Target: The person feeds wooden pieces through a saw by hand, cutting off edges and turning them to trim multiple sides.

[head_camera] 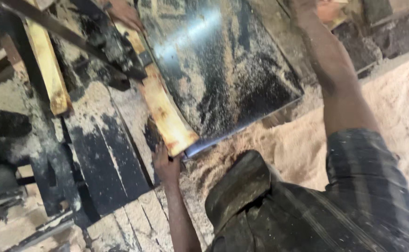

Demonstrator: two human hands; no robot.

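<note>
A second wooden plank (49, 65) lies on the dusty dark machine frame (97, 154), with sawdust (400, 107) heaped nearby.

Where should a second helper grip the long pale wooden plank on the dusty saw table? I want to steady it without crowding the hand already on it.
Probably at the bare middle of the wooden plank, coming from its open left edge. The left hand holds the near end, another person's hand rests near the far end, and the dark metal table borders its right edge.
</note>
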